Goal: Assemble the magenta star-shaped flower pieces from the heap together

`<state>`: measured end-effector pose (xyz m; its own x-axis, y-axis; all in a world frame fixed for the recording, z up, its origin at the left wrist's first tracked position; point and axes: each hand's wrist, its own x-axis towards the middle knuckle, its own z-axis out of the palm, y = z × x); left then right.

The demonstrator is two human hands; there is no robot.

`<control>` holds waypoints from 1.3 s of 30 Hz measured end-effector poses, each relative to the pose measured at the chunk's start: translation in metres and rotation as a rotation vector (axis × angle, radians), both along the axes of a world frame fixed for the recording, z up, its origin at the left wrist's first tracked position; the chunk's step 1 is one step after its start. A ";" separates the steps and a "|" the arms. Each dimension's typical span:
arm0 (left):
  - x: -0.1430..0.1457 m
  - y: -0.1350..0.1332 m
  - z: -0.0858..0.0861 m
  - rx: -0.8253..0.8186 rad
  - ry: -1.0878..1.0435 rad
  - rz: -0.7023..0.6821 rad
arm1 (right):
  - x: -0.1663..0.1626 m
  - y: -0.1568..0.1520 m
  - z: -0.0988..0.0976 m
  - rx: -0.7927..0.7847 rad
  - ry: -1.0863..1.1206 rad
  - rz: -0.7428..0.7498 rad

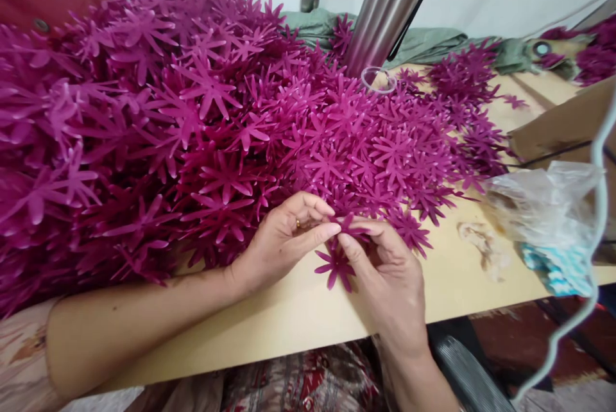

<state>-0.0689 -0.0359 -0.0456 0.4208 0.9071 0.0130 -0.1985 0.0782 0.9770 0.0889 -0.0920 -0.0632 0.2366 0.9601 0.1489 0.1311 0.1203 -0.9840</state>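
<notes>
A big heap of magenta star-shaped plastic flower pieces covers the pale wooden table. At the near edge of the heap, my left hand and my right hand meet, both pinching a small stack of magenta flower pieces. The left thumb and forefinger close on the stack's top. My right fingers curl round it from below, and one flower's petals stick out under them. A ring shows on a left finger.
A steel flask with a black strap leans at the back, a clear ring at its foot. Green cloth lies behind. A crumpled plastic bag and a cardboard box sit at the right. A white cable hangs there.
</notes>
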 end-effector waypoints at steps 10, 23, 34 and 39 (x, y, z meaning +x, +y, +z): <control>0.000 -0.001 -0.001 -0.001 0.040 -0.025 | 0.006 0.004 0.005 -0.090 0.209 -0.034; 0.000 -0.005 -0.007 0.219 0.209 -0.074 | 0.004 0.003 0.008 -0.109 0.199 0.023; -0.002 -0.003 0.002 0.131 0.115 0.067 | 0.014 0.003 0.006 -0.124 0.223 0.043; -0.002 -0.001 0.001 -0.001 0.026 0.148 | 0.018 0.001 -0.002 -0.168 0.261 -0.013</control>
